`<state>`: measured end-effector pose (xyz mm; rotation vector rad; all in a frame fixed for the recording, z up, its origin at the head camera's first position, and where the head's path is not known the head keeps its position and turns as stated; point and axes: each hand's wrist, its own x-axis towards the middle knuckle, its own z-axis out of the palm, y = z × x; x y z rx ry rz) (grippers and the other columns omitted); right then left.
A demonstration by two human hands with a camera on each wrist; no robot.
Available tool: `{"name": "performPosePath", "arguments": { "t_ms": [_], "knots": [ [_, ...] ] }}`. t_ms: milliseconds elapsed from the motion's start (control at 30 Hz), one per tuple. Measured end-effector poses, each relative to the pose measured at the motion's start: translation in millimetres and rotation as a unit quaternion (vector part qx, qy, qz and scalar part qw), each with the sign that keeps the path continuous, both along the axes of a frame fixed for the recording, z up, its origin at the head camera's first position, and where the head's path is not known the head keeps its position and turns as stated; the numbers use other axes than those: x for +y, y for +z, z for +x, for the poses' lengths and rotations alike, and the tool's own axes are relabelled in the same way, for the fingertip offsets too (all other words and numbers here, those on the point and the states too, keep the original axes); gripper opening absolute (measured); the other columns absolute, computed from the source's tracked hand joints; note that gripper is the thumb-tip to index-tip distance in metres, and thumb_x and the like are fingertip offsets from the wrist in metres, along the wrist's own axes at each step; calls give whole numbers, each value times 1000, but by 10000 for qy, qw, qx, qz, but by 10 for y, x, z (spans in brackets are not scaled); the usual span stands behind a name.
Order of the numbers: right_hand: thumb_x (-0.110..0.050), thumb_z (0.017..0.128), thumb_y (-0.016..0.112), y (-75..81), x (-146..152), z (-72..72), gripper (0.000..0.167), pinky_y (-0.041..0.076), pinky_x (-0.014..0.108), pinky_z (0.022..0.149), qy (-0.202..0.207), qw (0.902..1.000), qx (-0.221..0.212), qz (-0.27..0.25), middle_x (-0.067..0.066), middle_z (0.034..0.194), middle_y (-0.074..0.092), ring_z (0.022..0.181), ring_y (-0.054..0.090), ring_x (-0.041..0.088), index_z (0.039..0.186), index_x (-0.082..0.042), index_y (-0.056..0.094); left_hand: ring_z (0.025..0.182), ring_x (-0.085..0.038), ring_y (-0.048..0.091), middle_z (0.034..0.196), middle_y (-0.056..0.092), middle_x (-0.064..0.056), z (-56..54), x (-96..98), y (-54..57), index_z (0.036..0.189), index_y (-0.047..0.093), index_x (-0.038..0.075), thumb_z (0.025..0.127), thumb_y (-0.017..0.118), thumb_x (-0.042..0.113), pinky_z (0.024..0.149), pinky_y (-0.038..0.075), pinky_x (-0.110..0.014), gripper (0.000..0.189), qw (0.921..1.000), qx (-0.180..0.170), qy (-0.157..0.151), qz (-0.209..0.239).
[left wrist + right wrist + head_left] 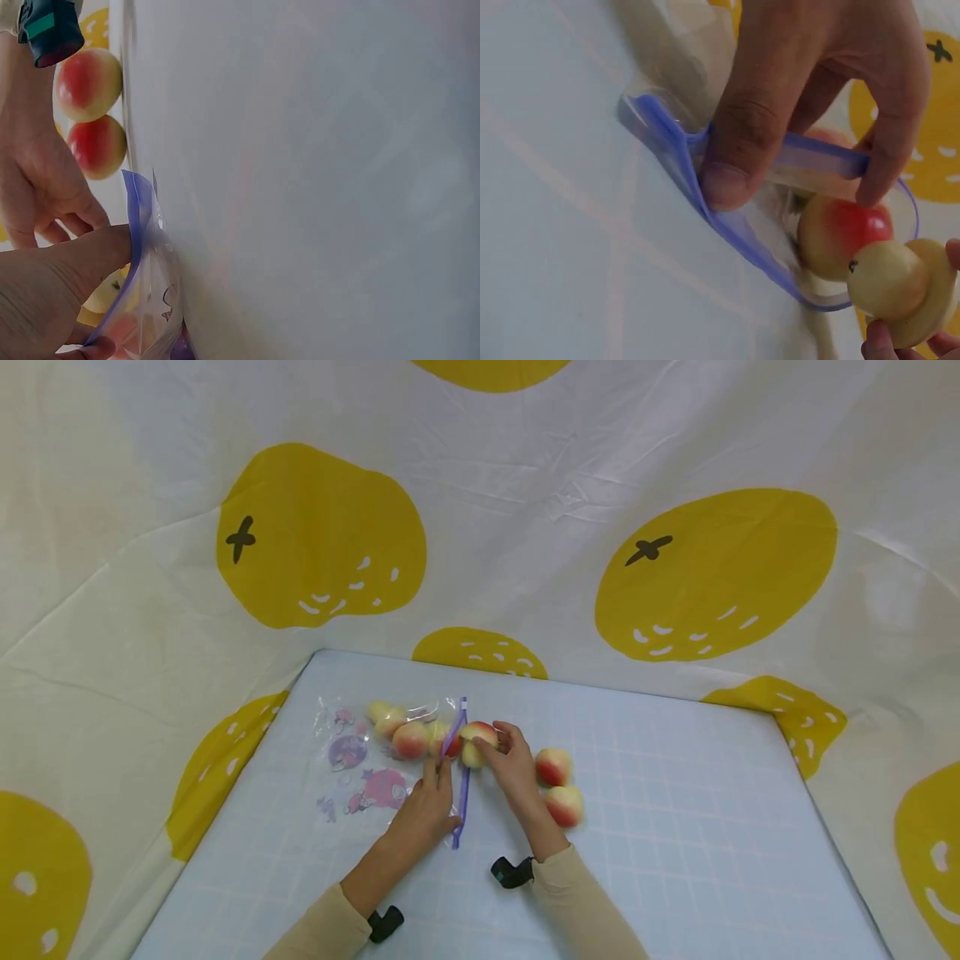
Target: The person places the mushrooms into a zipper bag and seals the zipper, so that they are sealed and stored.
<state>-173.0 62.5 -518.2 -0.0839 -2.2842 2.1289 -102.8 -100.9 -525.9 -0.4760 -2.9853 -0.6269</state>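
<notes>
My left hand point(423, 806) holds the mouth of a clear zip bag point(405, 827) with a purple zip strip and printed pink and purple pictures. Its thumb point(731, 176) reaches inside the opening in the right wrist view, and a finger hooks over the upper strip. Several peaches point(411, 741) lie inside the bag. At the mouth, my right hand point(517, 768) grips two pale yellow peaches, one a round peach point(885, 277) with a small dark stem mark, the other a larger peach point(939, 300) pressed behind it. The mouth gapes toward them.
Two more red and yellow peaches, a farther peach point(553, 767) and a nearer peach point(565, 807), sit on the pale checked table point(690, 827) to the right of my right hand. A white cloth point(510, 510) printed with yellow fruit hangs behind the table.
</notes>
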Motion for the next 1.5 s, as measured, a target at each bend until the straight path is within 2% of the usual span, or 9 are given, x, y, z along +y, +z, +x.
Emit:
{"name": "performPosePath", "arguments": {
  "t_ms": [200, 433, 633, 767, 933, 1133, 1233, 1367, 1500],
  "knots": [
    [-22, 89, 78, -108, -23, 7, 55, 50, 27, 77, -153, 9999, -62, 47, 19, 121, 61, 105, 59, 28, 132, 2, 56, 109, -43, 60, 154, 19, -31, 21, 12, 10, 149, 27, -14, 76, 90, 20, 87, 56, -41, 102, 9999, -85, -55, -62],
    [-27, 86, 81, -148, -50, -6, 53, 52, 30, 78, -207, 9991, -47, 367, 16, 117, 64, 103, 60, 28, 126, 0, 60, 98, -41, 62, 144, 29, -30, 30, 4, 4, 147, 31, -15, 72, 92, 18, 81, 57, -42, 102, 9996, 243, -104, -29],
    [-29, 83, 83, -151, -85, -1, 50, 53, 32, 75, -186, 9976, 18, 662, 13, 110, 60, 94, 61, 24, 119, -1, 65, 93, -39, 62, 140, 34, -28, 29, 18, 7, 148, 31, -14, 71, 93, 17, 75, 58, -40, 103, 9993, 345, -115, -76],
    [-27, 82, 84, -163, -114, -13, 47, 51, 31, 73, -203, 9978, 61, 628, 10, 99, 60, 88, 59, 22, 117, 0, 67, 91, -37, 61, 136, 35, -25, 31, 30, 24, 148, 32, -13, 73, 92, 19, 75, 58, -39, 101, 9994, 287, -98, -176],
    [-28, 82, 83, -182, -139, -24, 44, 51, 28, 71, -156, 9980, 9, 614, 9, 95, 64, 88, 60, 20, 114, -1, 70, 94, -37, 60, 139, 33, -25, 27, 41, 27, 149, 31, -11, 74, 91, 20, 76, 58, -40, 100, 9998, 142, -54, -150],
    [-16, 88, 78, -215, -149, -21, 37, 56, 26, 73, 67, 9999, 89, 119, 17, 100, 69, 88, 65, 20, 116, 6, 67, 93, -37, 61, 141, 34, -25, 17, 43, 18, 150, 31, -10, 72, 92, 19, 73, 58, -39, 103, 9996, 261, -58, -134],
    [-6, 94, 69, -227, -159, -25, 34, 58, 38, 81, 279, 9985, 72, -465, 26, 105, 68, 93, 67, 33, 121, 13, 61, 93, -37, 61, 140, 34, -24, 17, 39, 14, 150, 31, -10, 72, 92, 20, 73, 58, -39, 104, 9992, 350, -99, -174],
    [6, 97, 55, -238, -186, -27, 32, 54, 54, 86, 503, 9940, 59, -974, 33, 111, 66, 102, 64, 48, 127, 19, 51, 90, -35, 61, 136, 36, -23, 17, 30, 16, 150, 31, -10, 71, 93, 20, 72, 58, -37, 105, 9982, 501, -180, -261],
    [12, 96, 48, -52, -184, 66, 35, 51, 60, 89, 729, 9926, 6, -970, 36, 114, 63, 105, 59, 54, 130, 21, 45, 87, -33, 61, 133, 38, -23, 14, 32, 18, 150, 31, -10, 70, 93, 21, 70, 58, -35, 106, 9977, 573, -204, -300]
  ]
}}
